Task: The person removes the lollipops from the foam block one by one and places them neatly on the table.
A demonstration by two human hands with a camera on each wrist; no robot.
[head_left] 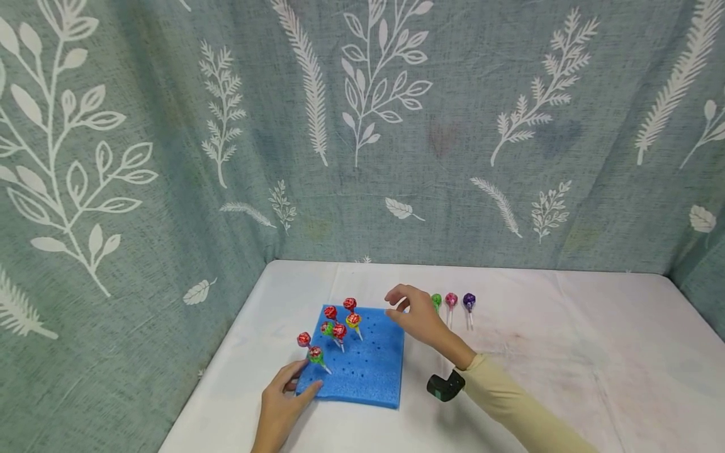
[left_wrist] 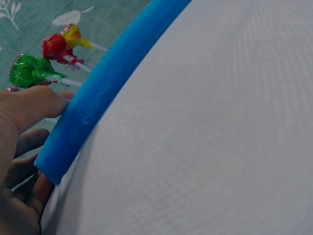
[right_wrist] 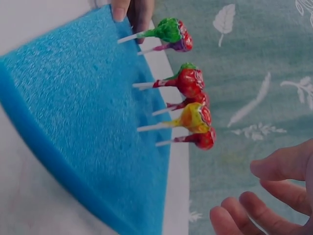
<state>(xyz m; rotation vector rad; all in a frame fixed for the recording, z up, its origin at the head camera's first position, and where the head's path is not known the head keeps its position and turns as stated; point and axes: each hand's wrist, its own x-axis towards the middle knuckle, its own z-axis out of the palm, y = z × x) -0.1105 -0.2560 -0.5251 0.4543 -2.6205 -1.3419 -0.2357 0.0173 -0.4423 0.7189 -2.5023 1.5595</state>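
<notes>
A blue foam board (head_left: 368,371) lies on the table with several wrapped lollipops standing in its left part. Among them are a yellow-and-red lollipop (right_wrist: 195,118), a green lollipop (right_wrist: 168,31) and a red lollipop (right_wrist: 190,82), their white sticks sunk into the foam. My left hand (head_left: 283,399) holds the board's near left corner, thumb on top and fingers along the side edge; in the left wrist view the thumb (left_wrist: 41,105) lies close below the lollipops. Over the board's far right corner hovers my right hand (head_left: 419,314), fingers loosely bent with nothing between them.
Right of the board, a green lollipop (head_left: 436,300), a pink lollipop (head_left: 450,299) and a purple lollipop (head_left: 469,301) lie in a row on the white table (head_left: 544,352), partly behind the right hand. A leaf-patterned green curtain (head_left: 442,138) hangs behind the table.
</notes>
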